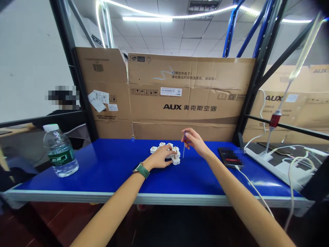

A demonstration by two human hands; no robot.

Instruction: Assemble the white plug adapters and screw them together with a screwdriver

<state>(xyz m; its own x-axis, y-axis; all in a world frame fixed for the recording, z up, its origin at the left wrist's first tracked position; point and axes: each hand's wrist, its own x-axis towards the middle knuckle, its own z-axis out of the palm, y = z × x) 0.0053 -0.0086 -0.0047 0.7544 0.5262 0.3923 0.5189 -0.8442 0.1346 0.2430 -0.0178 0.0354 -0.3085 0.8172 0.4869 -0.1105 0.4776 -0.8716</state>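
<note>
Several small white plug pieces (176,160) with brass-coloured metal parts lie close together on the blue tabletop. My left hand (161,157), with a green-banded watch on its wrist, reaches over them, fingers curled around a white piece at the right of the group. Part of the group is hidden under this hand. Just to the right, my right hand (195,141) pinches the red and purple handle of a screwdriver (183,151). Its thin shaft points down, beside the white pieces and apart from them.
At left stands a water bottle (60,151) with a green label. A phone (230,157) on a white cable and a power strip (275,168) with cables lie at right. Cardboard (185,99) walls the back. A person (64,109) is beyond the left frame.
</note>
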